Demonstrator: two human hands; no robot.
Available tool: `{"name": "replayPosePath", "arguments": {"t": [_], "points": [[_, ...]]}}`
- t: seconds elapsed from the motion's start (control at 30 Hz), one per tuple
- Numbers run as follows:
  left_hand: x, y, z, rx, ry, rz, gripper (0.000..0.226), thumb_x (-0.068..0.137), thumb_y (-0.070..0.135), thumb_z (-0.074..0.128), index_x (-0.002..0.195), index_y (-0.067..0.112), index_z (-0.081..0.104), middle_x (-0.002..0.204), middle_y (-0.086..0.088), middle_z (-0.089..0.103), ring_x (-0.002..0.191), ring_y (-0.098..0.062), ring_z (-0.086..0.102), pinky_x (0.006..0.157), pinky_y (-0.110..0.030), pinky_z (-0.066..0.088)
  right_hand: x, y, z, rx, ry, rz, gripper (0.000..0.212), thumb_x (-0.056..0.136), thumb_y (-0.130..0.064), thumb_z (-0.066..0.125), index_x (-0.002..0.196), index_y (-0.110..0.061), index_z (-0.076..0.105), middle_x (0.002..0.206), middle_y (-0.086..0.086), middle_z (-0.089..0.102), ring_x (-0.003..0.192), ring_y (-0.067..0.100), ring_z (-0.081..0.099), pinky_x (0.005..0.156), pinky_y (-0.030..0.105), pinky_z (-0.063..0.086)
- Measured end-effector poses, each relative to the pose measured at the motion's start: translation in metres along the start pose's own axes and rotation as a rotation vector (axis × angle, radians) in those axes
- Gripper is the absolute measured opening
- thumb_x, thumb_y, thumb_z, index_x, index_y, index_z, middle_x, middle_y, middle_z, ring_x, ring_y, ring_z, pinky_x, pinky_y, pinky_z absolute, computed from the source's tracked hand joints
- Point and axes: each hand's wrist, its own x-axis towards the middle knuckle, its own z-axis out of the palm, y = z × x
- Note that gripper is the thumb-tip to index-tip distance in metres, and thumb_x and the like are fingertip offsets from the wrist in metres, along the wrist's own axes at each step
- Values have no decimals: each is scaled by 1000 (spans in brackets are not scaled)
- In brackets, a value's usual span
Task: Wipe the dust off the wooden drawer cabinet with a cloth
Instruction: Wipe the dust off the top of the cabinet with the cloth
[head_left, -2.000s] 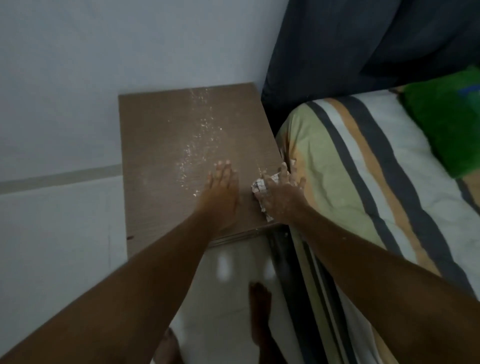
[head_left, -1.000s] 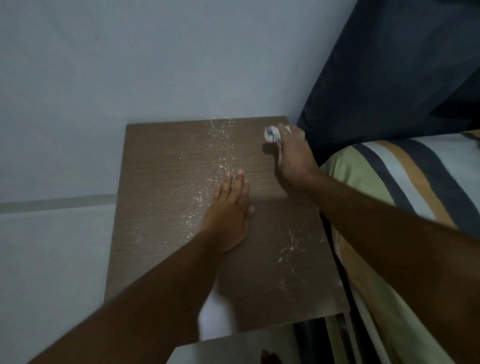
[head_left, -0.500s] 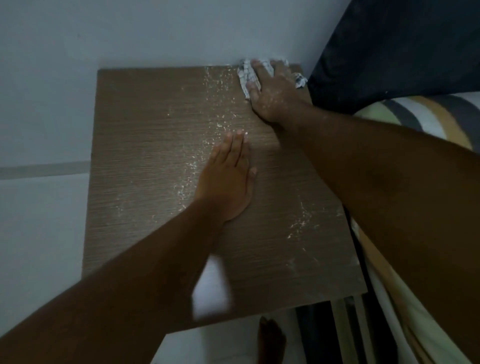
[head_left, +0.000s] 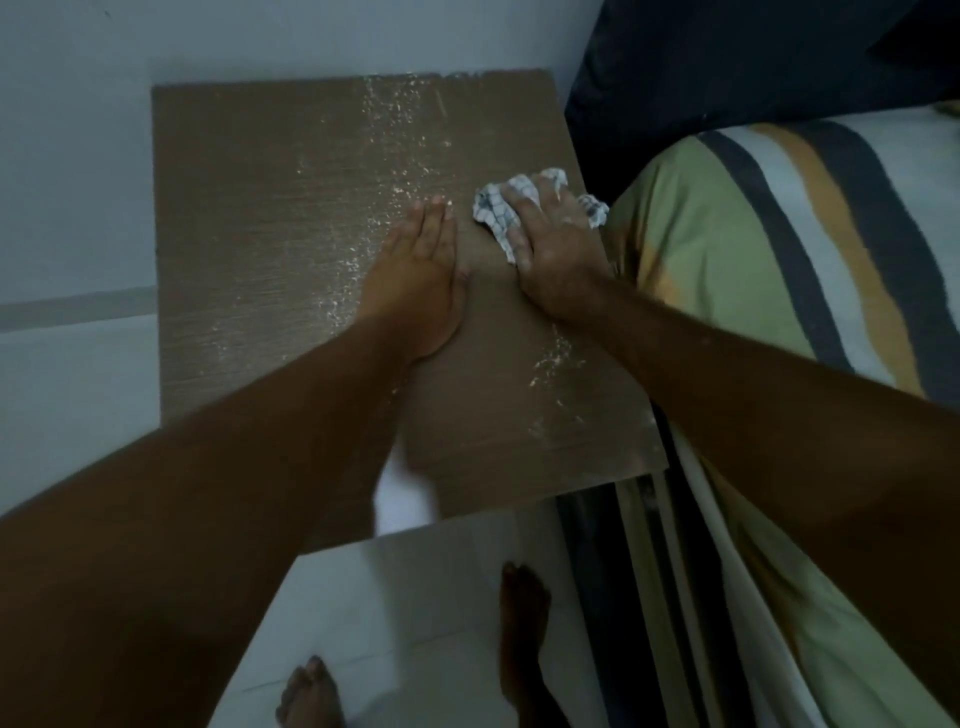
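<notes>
Right hand (head_left: 551, 252) presses cloth (head_left: 493, 214); left hand (head_left: 418, 283) flat.

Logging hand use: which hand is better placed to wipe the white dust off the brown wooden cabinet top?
Right. The right hand presses the white checked cloth on the brown wooden cabinet top near the white dust streak; the left hand lies flat, empty.

A bed (head_left: 769, 218) with a green, white, orange and grey striped sheet lies at right, dark blue fabric (head_left: 727, 57) behind it; pale wall (head_left: 72, 171) left, glossy white floor (head_left: 415, 613) below.
</notes>
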Motion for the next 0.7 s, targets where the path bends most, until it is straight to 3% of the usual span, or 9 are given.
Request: {"name": "replayPosePath", "arguments": {"t": [0.13,0.3,0.43,0.57,0.63,0.7], "points": [[0,1,-3,-7,-36,-9,66,106,40,20,160,5,8,170,-13,4,157,-27,-1,128,-40,4,-76,1,-1,-5,-11,-15,51,102,-46,30,151,-31,31,158,13,29,142,36,32,116,51,30],[-5,6,-8,7,-38,-7,65,107,41,19,161,6,7,170,-11,2,157,-26,-2,126,-38,0,-157,0,6,0,-59,2,52,103,-47,30,153,-32,30,161,14,25,151,36,17,121,51,21],[-8,7,-10,8,-48,3,65,107,41,17,160,6,7,170,-12,0,157,-27,-3,127,-38,0,-201,-7,6,35,-90,67,50,102,-48,29,150,-35,37,160,14,30,148,37,25,117,53,25],[-9,7,-10,-3,-43,12,65,108,41,17,160,5,7,170,-13,0,157,-27,-4,127,-39,0,-241,-12,3,157,-129,54,47,101,-31,36,147,-29,43,159,19,29,148,42,22,119,53,20],[-9,7,-10,-6,-45,13,65,108,42,16,160,5,7,170,-13,0,157,-27,-4,127,-39,0,-258,-16,3,150,-102,43,51,95,-18,36,145,-24,47,156,21,33,145,44,26,114,54,27],[-9,7,-10,8,-42,16,65,108,41,15,160,5,6,170,-13,0,157,-27,-4,127,-38,0,-274,-17,5,100,-50,38,59,86,-1,52,142,-22,51,153,21,39,141,43,35,110,55,34]]}}
